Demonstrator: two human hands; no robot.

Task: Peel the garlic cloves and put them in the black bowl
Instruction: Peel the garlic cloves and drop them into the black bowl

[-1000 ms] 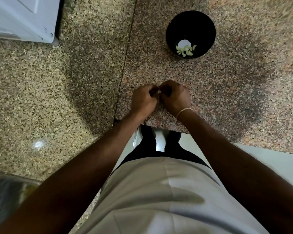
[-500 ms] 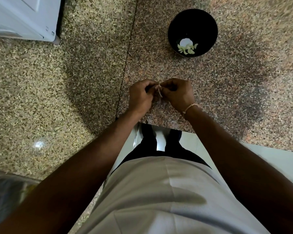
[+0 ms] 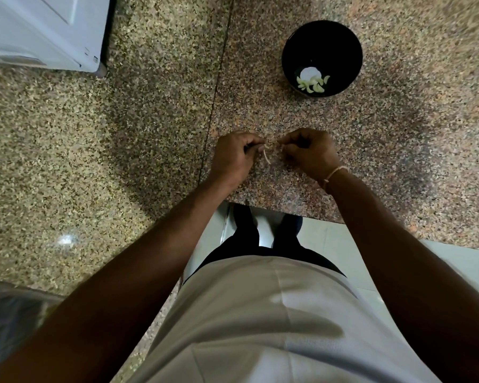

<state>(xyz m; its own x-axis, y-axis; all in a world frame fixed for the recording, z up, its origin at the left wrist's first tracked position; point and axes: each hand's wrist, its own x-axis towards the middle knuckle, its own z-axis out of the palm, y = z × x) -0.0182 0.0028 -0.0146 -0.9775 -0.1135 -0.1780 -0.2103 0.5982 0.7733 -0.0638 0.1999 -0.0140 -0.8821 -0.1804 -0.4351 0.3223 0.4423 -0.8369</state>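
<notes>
Near the table (image 3: pixel 398 161) edge, well short of the black bowl (image 3: pixel 322 58), the hands have drawn apart. The left hand (image 3: pixel 234 158) pinches a dangling strip of peel (image 3: pixel 266 156); the right hand (image 3: pixel 310 153) has its fingers curled, presumably round the clove, which is hidden. Peeling seems nearly finished.

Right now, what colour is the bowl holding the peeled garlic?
Black, best seen in the head view: the bowl stands on the speckled counter.

No legible text, label or number anywhere.
</notes>
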